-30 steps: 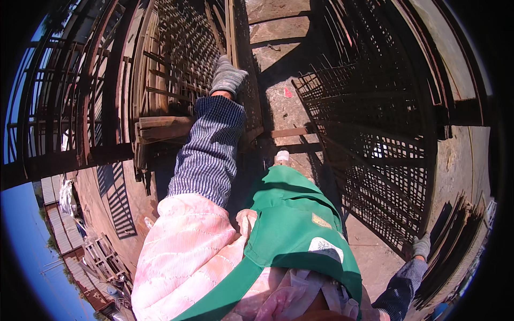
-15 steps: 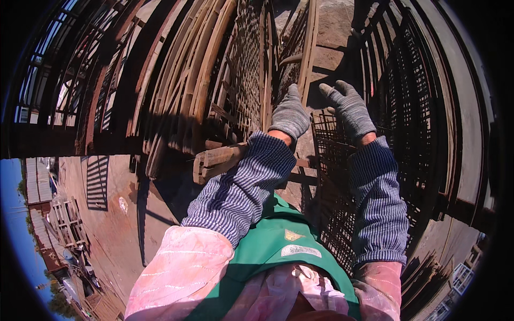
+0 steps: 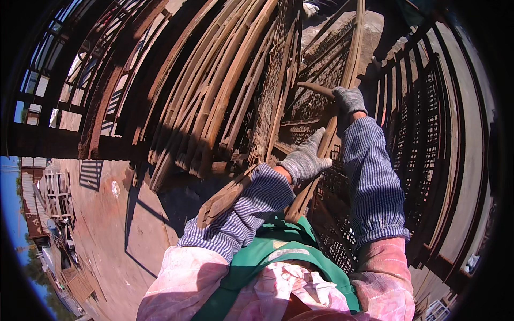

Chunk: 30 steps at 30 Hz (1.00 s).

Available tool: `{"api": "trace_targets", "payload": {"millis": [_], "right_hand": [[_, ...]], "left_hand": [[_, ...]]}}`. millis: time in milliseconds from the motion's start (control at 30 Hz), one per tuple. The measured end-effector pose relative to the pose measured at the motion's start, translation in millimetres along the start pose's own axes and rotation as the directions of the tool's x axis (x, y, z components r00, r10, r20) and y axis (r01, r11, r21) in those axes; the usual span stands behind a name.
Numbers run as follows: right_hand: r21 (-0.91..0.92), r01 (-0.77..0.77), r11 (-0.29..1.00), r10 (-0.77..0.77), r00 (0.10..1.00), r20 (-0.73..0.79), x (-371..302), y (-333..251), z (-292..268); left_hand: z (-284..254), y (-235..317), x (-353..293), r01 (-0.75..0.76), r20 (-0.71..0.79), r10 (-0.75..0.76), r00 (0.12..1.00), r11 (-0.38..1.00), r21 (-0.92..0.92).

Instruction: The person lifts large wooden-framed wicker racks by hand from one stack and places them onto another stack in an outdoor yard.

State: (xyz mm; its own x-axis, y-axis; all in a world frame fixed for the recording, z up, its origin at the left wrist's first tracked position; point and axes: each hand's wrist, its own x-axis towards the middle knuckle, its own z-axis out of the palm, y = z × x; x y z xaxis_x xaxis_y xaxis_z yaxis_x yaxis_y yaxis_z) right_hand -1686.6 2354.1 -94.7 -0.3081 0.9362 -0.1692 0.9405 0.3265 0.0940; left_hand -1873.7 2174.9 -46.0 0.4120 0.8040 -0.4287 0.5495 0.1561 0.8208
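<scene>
A wood-framed mesh panel [image 3: 332, 71] stands on edge in front of me, its long side bar [image 3: 352, 53] running toward my green apron [image 3: 278, 241]. My right hand [image 3: 349, 100], in a grey knit glove, is closed around the bar where a curved wooden crosspiece [image 3: 315, 87] meets it. Lower down, my left hand [image 3: 305, 160], gloved alike, lies against the same bar with its thumb spread away from the stretched fingers. Under my left forearm juts the end of a thick wooden beam [image 3: 222, 202].
Several long wooden poles and frames [image 3: 214, 91] lean upright at left, beside a rusty metal rack [image 3: 96, 112]. Dark slatted mesh frames [image 3: 412, 101] stand close on the right. Concrete ground [image 3: 101, 214] spreads at lower left, with a pallet [image 3: 55, 192] farther off.
Both hands have come onto the panel's bar; the right has closed round it, and the left has moved down along it. The bar's near end now reaches close to my apron.
</scene>
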Motion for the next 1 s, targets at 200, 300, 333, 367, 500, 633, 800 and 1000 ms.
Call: {"api": "trace_targets", "payload": {"millis": [200, 300, 333, 367, 500, 633, 800, 1000], "right_hand": [[0.861, -0.394, 0.321, 0.541, 0.822, 0.174, -37.6, 25.2, 24.1], [0.845, -0.388, 0.368, 0.488, 0.854, 0.18, -44.4, 49.1, 43.3], [0.839, -0.389, 0.381, 0.477, 0.86, 0.182, -43.5, 54.0, 47.4], [0.833, -0.395, 0.388, 0.481, 0.858, 0.183, -41.7, 61.6, 52.9], [0.503, -0.378, 0.777, 0.348, 0.924, 0.158, -22.3, 93.4, 46.3], [0.468, -0.38, 0.798, 0.337, 0.925, 0.177, -7.4, 104.4, 44.2], [0.713, -0.365, 0.599, 0.426, 0.899, 0.103, -21.6, 94.7, 54.1], [0.524, -0.408, 0.747, 0.447, 0.893, 0.057, -29.9, 115.3, 74.1]], "left_hand": [[-31.7, -61.8, 5.9, 0.29, -0.08, -0.34, 0.937, 0.885, -0.364], [-30.9, -68.4, 14.7, 0.195, -0.256, -0.348, 0.902, 0.857, -0.478], [-37.6, -62.1, 12.8, 0.161, -0.293, -0.34, 0.894, 0.852, -0.498], [-33.5, -67.9, 17.4, 0.077, -0.366, -0.35, 0.862, 0.805, -0.589], [-45.2, -74.3, 21.5, 0.027, -0.467, -0.393, 0.792, 0.787, -0.617], [-50.3, -73.8, 25.0, 0.001, -0.479, -0.427, 0.767, 0.747, -0.664], [-72.1, -74.0, 8.3, -0.068, -0.474, -0.441, 0.763, 0.673, -0.736], [-55.9, -85.2, 18.8, 0.002, -0.52, -0.367, 0.771, 0.819, -0.574]]}}
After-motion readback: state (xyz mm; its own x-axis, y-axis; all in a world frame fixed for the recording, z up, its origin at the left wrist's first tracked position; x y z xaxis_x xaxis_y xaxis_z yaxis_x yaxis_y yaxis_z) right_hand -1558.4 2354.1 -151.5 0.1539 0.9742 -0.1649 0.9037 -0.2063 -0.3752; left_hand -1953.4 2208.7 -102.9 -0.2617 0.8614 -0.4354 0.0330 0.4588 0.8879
